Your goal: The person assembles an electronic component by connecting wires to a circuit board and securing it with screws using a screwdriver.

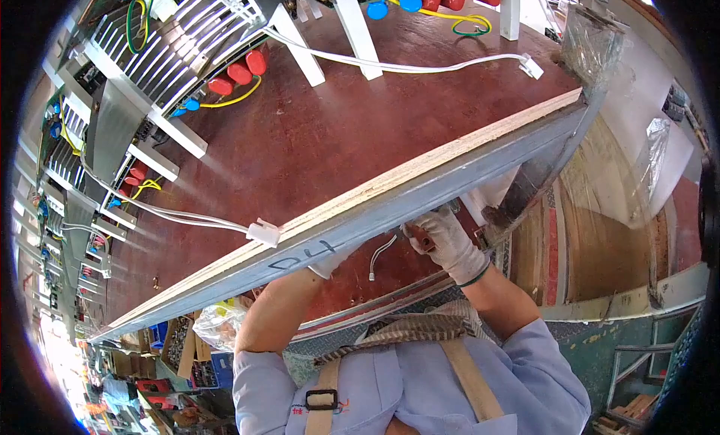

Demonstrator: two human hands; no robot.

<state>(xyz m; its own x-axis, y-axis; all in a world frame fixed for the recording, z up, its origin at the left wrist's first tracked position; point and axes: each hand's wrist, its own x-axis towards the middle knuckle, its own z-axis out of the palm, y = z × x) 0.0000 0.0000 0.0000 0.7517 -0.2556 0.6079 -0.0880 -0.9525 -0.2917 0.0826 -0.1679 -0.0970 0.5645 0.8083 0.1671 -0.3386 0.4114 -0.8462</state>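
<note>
My left hand (330, 265): mostly behind grey rail (405, 205), grip can't tell | right hand (448, 245): curled, contents unclear | risk: my sideways sweep may snag white lead (383, 253)

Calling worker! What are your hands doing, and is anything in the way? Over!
Left hand: gloved, mostly hidden. Right hand: gloved, curled, hold unclear. White cable: showing between them. In the way: grey rail, blocking view of left hand.

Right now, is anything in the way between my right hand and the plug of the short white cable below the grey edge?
Nothing visible stands between your right hand and the plug of the short white cable; only red surface shows between them. The grey edge hides what lies farther up.
</note>
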